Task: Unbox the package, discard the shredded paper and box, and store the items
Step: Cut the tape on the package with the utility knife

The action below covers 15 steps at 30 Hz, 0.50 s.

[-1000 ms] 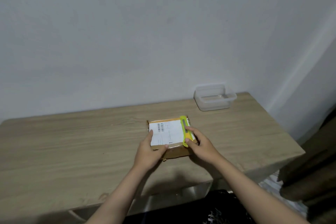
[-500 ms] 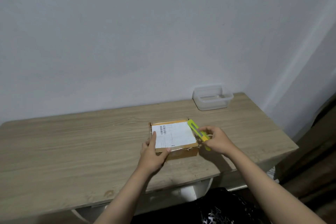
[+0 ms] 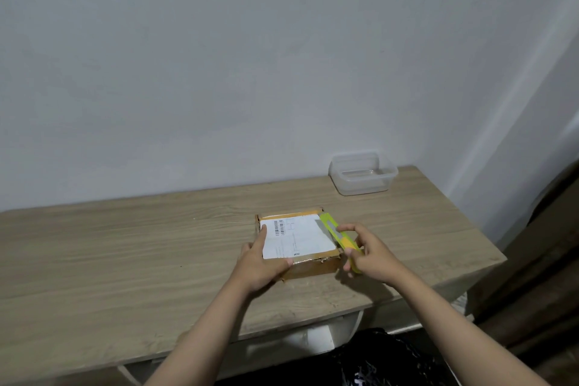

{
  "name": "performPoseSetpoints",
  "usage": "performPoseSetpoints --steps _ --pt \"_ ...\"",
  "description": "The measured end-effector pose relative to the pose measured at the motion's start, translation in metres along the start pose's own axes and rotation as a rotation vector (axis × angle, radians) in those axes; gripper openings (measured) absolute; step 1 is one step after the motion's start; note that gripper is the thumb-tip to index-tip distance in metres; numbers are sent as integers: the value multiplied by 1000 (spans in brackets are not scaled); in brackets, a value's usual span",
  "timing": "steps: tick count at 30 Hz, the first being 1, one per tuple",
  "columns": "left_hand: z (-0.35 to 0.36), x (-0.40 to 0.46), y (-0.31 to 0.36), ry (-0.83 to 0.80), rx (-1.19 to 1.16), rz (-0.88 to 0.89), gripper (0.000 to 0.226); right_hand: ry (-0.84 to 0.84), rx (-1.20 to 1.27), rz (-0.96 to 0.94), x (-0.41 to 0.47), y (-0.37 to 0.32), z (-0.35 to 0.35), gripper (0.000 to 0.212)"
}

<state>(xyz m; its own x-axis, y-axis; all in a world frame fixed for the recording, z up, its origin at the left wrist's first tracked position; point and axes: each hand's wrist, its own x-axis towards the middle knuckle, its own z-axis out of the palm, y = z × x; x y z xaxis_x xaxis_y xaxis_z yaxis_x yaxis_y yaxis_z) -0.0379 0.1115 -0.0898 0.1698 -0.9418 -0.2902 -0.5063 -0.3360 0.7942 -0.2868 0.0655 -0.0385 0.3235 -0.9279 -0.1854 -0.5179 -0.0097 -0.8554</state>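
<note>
A small flat cardboard box with a white shipping label on top lies on the wooden table, right of centre. My left hand rests on the box's near left corner, fingers spread over the label and thumb on the front edge. My right hand holds a lime-green utility knife just off the box's right side, its far end over the box's far right corner. The box is closed, so its contents are hidden.
A clear plastic container without a lid stands at the table's far right, against the white wall. The table's right edge is close to my right hand. A black patterned bag or cloth lies below the table's front edge.
One second ago the green knife lay on the box under my right hand. My right hand has since lifted it off and moved it to the box's right side. My left hand stayed on the box.
</note>
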Motion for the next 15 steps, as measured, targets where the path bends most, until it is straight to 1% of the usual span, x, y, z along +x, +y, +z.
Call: performPoseSetpoints --steps 3,6,9,12,15 --pt "-1 0 1 -2 -5 -3 108 73 75 -12 -1 0 9 36" --pt "-1 -2 2 -9 -1 -13 111 70 173 29 0 -5 11 35" --pt "-1 -2 3 -17 10 -30 113 49 265 76 0 -9 9 39" --pt "-1 -2 4 -20 6 -35 114 82 298 108 1 -14 5 37" --pt "-1 -2 3 -18 0 -33 113 91 281 138 1 -16 1 34"
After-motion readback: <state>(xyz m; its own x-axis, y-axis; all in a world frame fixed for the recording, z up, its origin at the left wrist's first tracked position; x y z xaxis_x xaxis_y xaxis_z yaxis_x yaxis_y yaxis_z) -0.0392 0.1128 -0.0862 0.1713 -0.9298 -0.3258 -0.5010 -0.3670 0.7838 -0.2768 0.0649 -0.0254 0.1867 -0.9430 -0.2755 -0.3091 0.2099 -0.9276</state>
